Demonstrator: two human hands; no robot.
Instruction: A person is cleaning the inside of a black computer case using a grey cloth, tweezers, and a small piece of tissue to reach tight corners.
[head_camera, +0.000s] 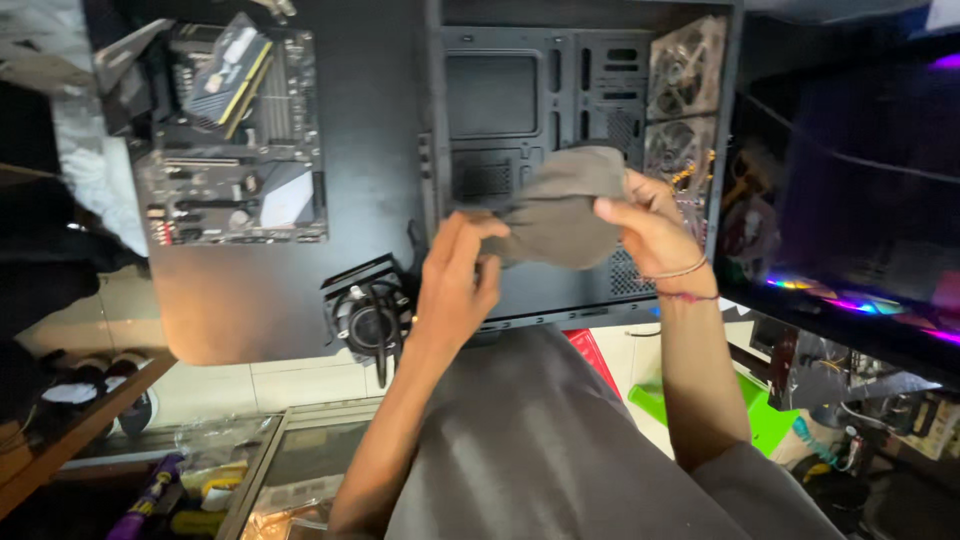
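Note:
Both my hands hold a crumpled grey cloth (562, 208) over an open black computer case (585, 60) lying on a black table. My left hand (458, 277) pinches the cloth's lower left edge. My right hand (645, 222) grips its right side, with thread bracelets on the wrist. The case interior is bare metal with cut-outs, and two clear fans (684, 100) sit at its right end.
A motherboard (232, 140) lies at the table's left. A round cooler (368, 318) sits near the table's front edge (250, 350). A second case with coloured lights (850, 200) stands at the right. Cluttered shelves and a glass cabinet (300, 460) lie below.

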